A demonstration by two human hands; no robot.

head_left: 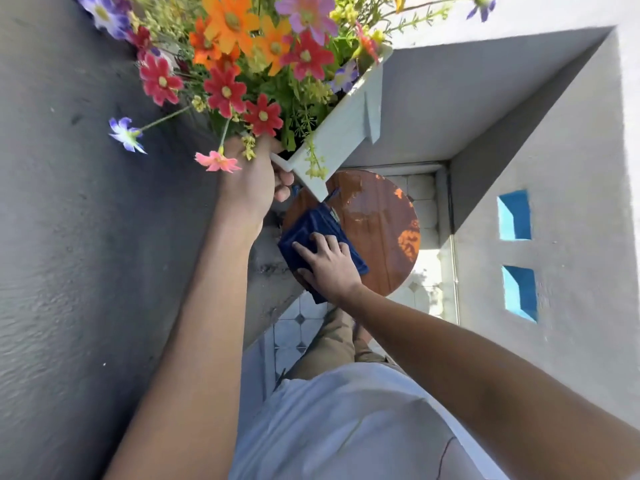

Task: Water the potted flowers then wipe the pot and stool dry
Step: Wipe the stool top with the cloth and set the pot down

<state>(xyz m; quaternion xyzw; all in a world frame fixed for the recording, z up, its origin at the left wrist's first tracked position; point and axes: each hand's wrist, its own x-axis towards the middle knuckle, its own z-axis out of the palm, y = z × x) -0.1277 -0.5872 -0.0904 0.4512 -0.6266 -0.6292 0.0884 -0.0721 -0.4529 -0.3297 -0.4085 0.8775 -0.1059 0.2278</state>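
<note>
A pale rectangular flower pot (346,129) full of red, orange, pink and purple flowers (242,57) is lifted clear of the stool and tilted. My left hand (249,181) grips its lower corner from the left. Below it stands a round brown wooden stool (381,230) whose top shines wet. A dark blue cloth (318,230) lies on the stool's left part, and my right hand (329,261) presses flat on it with the fingers spread over the cloth.
A grey wall (86,237) rises close on the left. A pale wall with two blue openings (516,254) stands on the right. A tiled floor (294,327) shows under the stool, with my legs and white shirt below.
</note>
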